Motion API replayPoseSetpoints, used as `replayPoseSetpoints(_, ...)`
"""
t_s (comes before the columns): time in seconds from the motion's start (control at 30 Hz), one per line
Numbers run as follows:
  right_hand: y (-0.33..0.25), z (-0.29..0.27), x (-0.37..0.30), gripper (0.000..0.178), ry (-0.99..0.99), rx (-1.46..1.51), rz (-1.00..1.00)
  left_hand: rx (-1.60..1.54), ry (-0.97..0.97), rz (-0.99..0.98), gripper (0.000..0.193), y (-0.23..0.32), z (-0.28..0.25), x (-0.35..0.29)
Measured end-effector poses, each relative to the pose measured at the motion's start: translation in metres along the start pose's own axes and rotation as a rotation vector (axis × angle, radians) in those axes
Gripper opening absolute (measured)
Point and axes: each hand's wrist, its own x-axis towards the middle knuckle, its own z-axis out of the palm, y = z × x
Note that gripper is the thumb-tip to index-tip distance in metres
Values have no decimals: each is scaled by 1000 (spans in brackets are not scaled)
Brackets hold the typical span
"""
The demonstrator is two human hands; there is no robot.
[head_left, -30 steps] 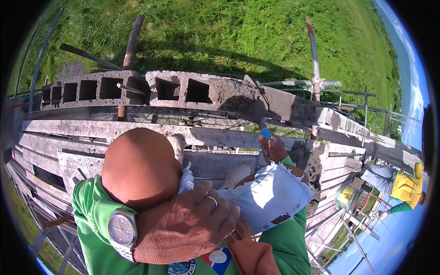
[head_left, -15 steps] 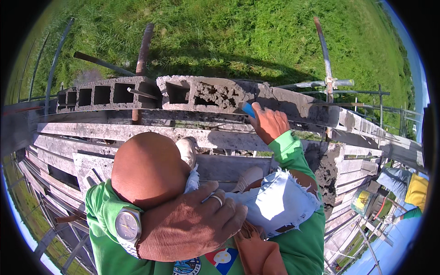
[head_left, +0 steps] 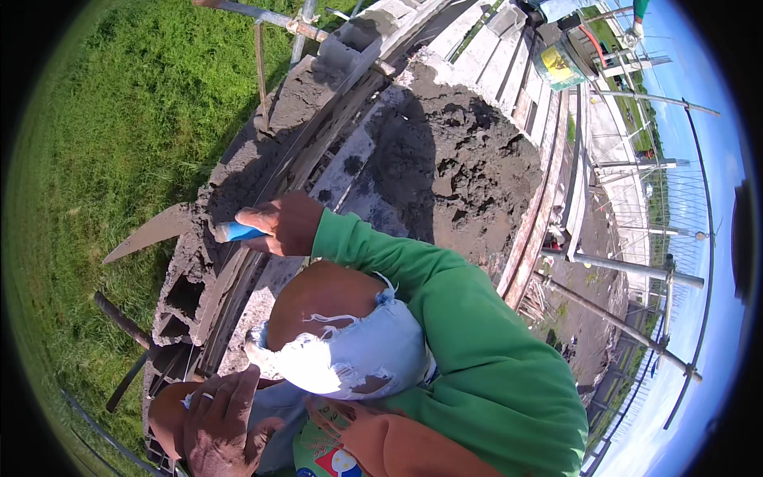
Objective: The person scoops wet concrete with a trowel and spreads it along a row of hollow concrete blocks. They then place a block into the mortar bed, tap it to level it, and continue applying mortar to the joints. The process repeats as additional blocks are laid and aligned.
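A trowel with a blue handle is held in my right hand, the fingers wrapped round the handle. Its blade lies at the top of the hollow-block wall, and the tip juts out over the grass side. Wet grey mortar covers the wall top beside the blade. My left hand lies over my bent knee at the lower left, fingers stretched out and holding nothing. My other knee, in torn light denim, is just below my right forearm.
A large heap of mortar lies on the boards to the right of the wall. Beyond it stands a bucket near another person's gloved hand. Scaffold poles run along the right; grass lies below on the left.
My view has swung to the right, bringing the mortar heap into sight. The trowel blade now shows, reaching across the wall top. My left hand stays on my knee.
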Motion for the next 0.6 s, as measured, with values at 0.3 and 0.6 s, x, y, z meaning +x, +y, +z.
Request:
replayPoseSetpoints(0.3,101,-418,-297,56,-287,-860,1031,-8,-34,-91,49,-24,-2,76)
replayPoseSetpoints(0.6,235,-417,-425,53,-479,-790,1360,-148,3,-95,42,-16,11,130)
